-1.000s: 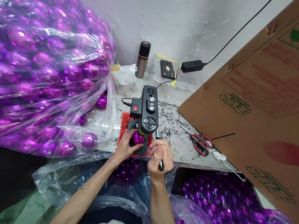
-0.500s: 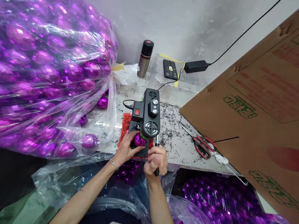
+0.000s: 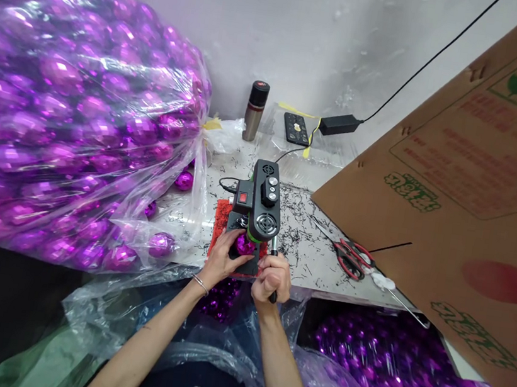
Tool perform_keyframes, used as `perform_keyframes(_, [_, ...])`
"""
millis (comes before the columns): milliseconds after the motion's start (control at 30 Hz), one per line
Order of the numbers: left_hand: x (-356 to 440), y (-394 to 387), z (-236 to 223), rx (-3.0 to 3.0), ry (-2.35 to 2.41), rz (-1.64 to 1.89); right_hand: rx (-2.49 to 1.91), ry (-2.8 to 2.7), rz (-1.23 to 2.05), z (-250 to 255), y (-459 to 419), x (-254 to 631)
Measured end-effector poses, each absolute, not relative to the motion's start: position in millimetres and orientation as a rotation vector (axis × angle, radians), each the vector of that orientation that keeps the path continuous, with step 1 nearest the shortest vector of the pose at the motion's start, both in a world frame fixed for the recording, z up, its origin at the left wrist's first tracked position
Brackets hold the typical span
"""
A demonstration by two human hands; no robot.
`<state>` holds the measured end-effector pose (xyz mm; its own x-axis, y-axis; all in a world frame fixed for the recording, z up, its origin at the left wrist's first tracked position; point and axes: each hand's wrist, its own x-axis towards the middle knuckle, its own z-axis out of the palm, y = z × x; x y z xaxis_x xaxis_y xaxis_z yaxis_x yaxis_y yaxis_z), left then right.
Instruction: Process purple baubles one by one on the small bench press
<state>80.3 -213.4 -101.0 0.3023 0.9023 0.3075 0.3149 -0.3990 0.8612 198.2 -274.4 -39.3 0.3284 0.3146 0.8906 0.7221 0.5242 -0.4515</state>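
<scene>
A small black bench machine (image 3: 261,203) with a red switch and green trim stands on a red mat (image 3: 222,220) at the near edge of the white table (image 3: 311,261). My left hand (image 3: 223,257) holds a shiny purple ball (image 3: 245,244) under the machine's head, fingers curled round it. My right hand (image 3: 272,278) is closed in a fist on the machine's black lever handle (image 3: 272,294), just right of the ball.
A huge clear bag of purple balls (image 3: 67,124) fills the left. More balls lie in bags below the table (image 3: 387,375). Red scissors (image 3: 350,256), a flask (image 3: 255,101), a remote (image 3: 295,128), a power adapter (image 3: 338,125) and a brown cardboard sheet (image 3: 476,203) sit around. Black shavings litter the table.
The view has shifted slightly. My right hand has drawn the lever handle a little closer and lower. My left hand stays on the ball under the machine.
</scene>
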Motion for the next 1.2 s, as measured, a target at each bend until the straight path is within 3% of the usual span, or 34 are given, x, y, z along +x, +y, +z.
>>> perform_keyframes(233, [81.8,-210.8,-99.3,1.882,1.093,1.060,-1.043,-1.313,-0.288,-42.6,-275.7,198.8])
perform_keyframes(500, [70.6,-231.0,-97.7,1.908,1.009,1.056,-1.121,-1.182,-0.137,15.6,-280.7,198.9])
perform_keyframes(633, [35.7,-243.6,-84.8,2.047,0.970,1.074,-1.097,-1.230,-0.102,19.0,-283.6,200.3])
perform_keyframes(800, [-13.3,-161.6,-40.5,2.018,1.395,1.224,-1.057,-1.224,-0.135,6.3,-281.9,195.1])
perform_keyframes(967, [-19.3,-70.9,-17.4,1.910,1.855,0.808,-1.053,-1.242,-0.139,6.1,-281.2,194.3])
perform_keyframes(1200, [-9.5,-56.8,-7.6,1.786,1.870,0.682,-1.038,-1.270,-0.180,2.4,-280.3,197.2])
